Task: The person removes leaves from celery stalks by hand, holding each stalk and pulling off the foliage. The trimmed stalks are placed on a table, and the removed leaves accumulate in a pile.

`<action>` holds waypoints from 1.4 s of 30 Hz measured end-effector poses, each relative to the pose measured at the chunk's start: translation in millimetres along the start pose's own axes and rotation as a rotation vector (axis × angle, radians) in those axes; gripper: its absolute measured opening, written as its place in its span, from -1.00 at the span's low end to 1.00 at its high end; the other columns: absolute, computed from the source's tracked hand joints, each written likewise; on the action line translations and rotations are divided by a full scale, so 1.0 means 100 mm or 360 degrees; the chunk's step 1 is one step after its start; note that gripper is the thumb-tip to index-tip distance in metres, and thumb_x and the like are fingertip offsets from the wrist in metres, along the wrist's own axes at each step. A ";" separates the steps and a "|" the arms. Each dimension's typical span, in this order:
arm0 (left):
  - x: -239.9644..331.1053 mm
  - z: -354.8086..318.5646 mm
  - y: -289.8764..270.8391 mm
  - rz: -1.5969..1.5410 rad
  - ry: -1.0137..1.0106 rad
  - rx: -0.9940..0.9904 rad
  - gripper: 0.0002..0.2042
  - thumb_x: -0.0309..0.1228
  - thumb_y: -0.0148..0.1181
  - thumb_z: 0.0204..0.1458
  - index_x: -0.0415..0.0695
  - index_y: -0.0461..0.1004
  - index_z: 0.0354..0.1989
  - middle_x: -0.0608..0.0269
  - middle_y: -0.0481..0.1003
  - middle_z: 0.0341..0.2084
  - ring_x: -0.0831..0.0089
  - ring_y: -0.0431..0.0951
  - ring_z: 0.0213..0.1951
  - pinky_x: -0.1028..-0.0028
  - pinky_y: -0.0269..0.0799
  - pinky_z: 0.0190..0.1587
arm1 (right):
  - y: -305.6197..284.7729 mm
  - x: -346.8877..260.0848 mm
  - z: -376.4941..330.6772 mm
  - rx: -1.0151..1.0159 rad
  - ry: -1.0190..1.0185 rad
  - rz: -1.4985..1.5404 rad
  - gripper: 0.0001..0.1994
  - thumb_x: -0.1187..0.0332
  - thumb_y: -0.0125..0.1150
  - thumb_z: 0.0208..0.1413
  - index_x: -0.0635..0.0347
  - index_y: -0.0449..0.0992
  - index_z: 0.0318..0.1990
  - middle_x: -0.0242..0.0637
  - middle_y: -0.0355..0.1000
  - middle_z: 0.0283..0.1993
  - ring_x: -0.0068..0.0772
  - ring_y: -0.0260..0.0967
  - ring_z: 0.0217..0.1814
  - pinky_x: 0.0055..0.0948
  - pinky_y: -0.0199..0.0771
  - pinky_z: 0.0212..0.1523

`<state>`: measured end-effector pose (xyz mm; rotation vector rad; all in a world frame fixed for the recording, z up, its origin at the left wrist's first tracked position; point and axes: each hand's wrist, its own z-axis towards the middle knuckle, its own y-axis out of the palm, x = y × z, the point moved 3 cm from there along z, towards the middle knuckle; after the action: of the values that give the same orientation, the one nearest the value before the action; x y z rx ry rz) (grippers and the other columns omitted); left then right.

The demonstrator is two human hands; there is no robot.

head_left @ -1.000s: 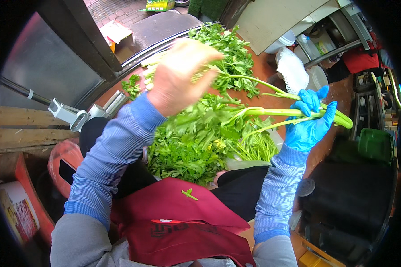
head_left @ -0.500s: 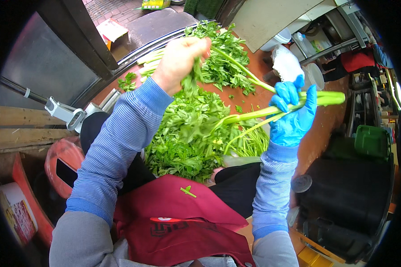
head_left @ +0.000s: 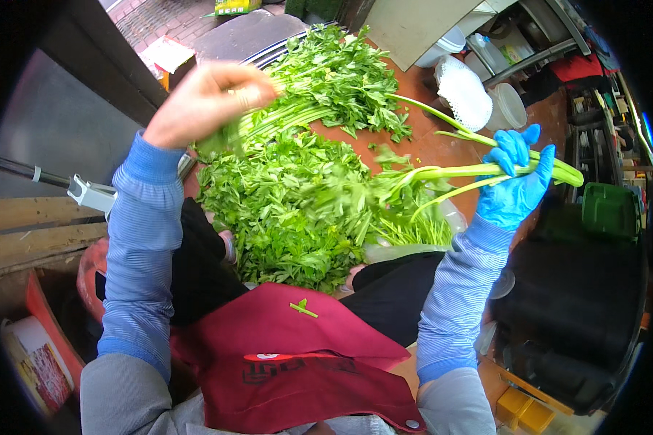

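My right hand (head_left: 515,177), in a blue glove, is wrapped round a bunch of celery (head_left: 450,172) near its thick pale base. The thin stalks reach left from the glove, and their leafy ends are smeared by motion. Up at the left, my bare left hand (head_left: 210,101) is closed and blurred. A blurred tuft of celery leaves (head_left: 228,139) hangs just under its fingers. Below both hands a large heap of loose celery leaves (head_left: 290,210) lies between my legs. Behind it rests a pile of whole celery (head_left: 341,87), stalks to the left, leaves to the right.
A bit of green stem (head_left: 303,309) lies on my dark red apron (head_left: 290,348). White buckets (head_left: 508,107) and a white netted bundle (head_left: 463,94) stand at the far right. A black bin (head_left: 559,312) is near right, a green container (head_left: 611,212) beside it. A dark door frame (head_left: 101,51) borders the left.
My left hand has swung left, away from the celery, with the leaf tuft under it. My right hand has shifted slightly right and down, still gripping the celery.
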<state>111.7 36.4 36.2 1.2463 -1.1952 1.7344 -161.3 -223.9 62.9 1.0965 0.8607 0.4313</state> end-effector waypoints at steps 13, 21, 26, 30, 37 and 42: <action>0.15 0.10 1.31 0.0223 0.0363 0.0078 -0.89 -0.44 0.11 -0.03 -0.24 0.47 -0.43 0.20 0.47 -0.53 0.44 0.46 -0.40 0.48 0.33 -0.29 | 0.08 0.42 0.01 0.0033 0.0086 0.0139 -0.68 0.17 0.11 0.04 0.26 0.41 -0.19 -0.48 0.02 -0.61 -0.63 -0.03 -0.55 -0.65 0.08 -0.63; 0.04 0.17 1.21 -0.0308 0.0157 0.0299 -0.87 -0.48 -0.04 0.06 -0.27 0.35 -0.46 0.34 0.38 -0.52 0.62 0.33 -0.39 0.59 0.26 -0.28 | 0.07 0.53 -0.01 0.0173 0.0003 0.0073 -0.63 0.13 -0.03 0.13 0.31 0.39 -0.14 -0.45 -0.04 -0.60 -0.57 -0.10 -0.55 -0.59 0.02 -0.63; 0.35 0.03 1.27 0.0817 0.1006 0.0160 -0.95 -0.55 0.07 -0.21 -0.19 0.33 -0.56 0.23 0.29 -0.62 0.35 0.33 -0.47 0.43 0.24 -0.38 | -0.02 0.38 0.01 -0.0020 0.0108 0.0144 -0.70 0.17 0.02 0.10 0.26 0.41 -0.22 -0.48 0.00 -0.61 -0.63 -0.06 -0.57 -0.61 0.03 -0.65; 0.11 -0.14 1.41 0.1382 0.0947 -0.0520 -0.89 -0.48 0.12 -0.37 -0.11 0.37 -0.58 0.29 0.31 -0.63 0.33 0.34 -0.44 0.37 0.23 -0.36 | 0.01 0.25 -0.02 -0.0002 0.0173 0.0031 -0.68 0.15 -0.01 0.10 0.27 0.41 -0.23 -0.49 -0.02 -0.61 -0.62 -0.08 -0.57 -0.63 0.02 -0.65; -0.08 -0.14 0.84 0.1273 0.0424 -0.0246 -0.71 -0.43 0.15 -0.19 -0.13 0.45 -0.20 0.11 0.44 -0.43 0.20 0.42 -0.27 0.32 0.30 -0.14 | -0.14 -0.24 -0.10 0.0216 -0.0197 -0.0088 -0.63 0.11 0.04 0.08 0.28 0.41 -0.17 -0.47 0.03 -0.61 -0.60 -0.04 -0.55 -0.64 0.06 -0.62; 0.20 0.03 1.02 0.0315 0.0508 0.0097 -0.86 -0.62 0.00 -0.06 -0.28 0.46 -0.33 0.20 0.47 -0.37 0.45 0.45 -0.26 0.52 0.32 -0.16 | -0.10 0.02 -0.04 0.0198 -0.0188 0.0169 -0.67 0.17 0.10 0.03 0.26 0.42 -0.18 -0.47 0.02 -0.63 -0.66 -0.03 -0.60 -0.68 0.05 -0.70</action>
<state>15.0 -1.4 26.4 0.8637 -1.1105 2.0372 -164.4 -224.3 52.5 1.2740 0.7348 0.4007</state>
